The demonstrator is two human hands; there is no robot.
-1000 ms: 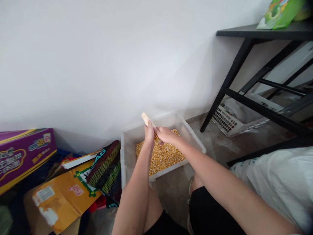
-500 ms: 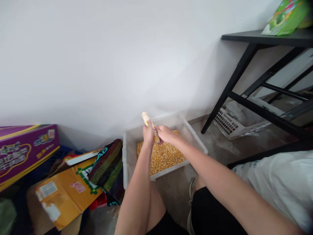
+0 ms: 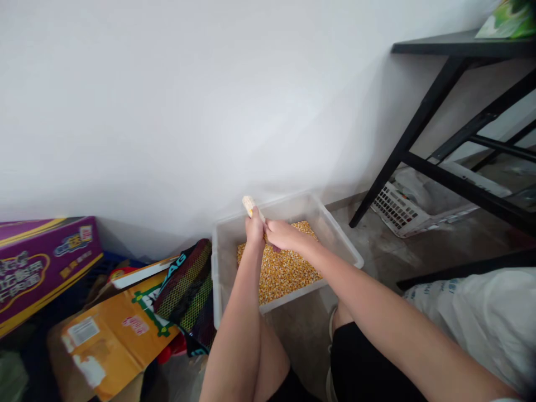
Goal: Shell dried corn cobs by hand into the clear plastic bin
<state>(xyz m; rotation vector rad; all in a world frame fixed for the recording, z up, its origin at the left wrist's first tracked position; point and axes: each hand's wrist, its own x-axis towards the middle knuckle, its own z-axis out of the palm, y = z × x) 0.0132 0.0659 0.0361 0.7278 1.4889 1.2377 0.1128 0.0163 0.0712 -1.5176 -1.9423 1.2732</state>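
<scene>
Left hand (image 3: 254, 229) and right hand (image 3: 287, 235) grip a corn cob (image 3: 248, 204), centre frame. Its long axis slants, pale tip toward upper left. Mesh bag (image 3: 190, 296), lower left, reads "AG"; purple box (image 3: 46, 271) lettering is blurred.

The left hand (image 3: 254, 228) grips a pale, mostly bare corncob (image 3: 247, 203), its tip pointing to eleven o'clock; the right hand (image 3: 285, 235) closes round its lower part, touching the left. Both are over a translucent plastic tub (image 3: 343, 241) of loose corn kernels (image 3: 288, 276). From the tub, a mesh bag (image 3: 184, 296) and opened orange carton (image 3: 119, 335) lie toward eight o'clock, a purple box (image 3: 42, 268) at nine, a white slatted basket (image 3: 397, 211) at two, a white sack (image 3: 473, 324) near four.
</scene>
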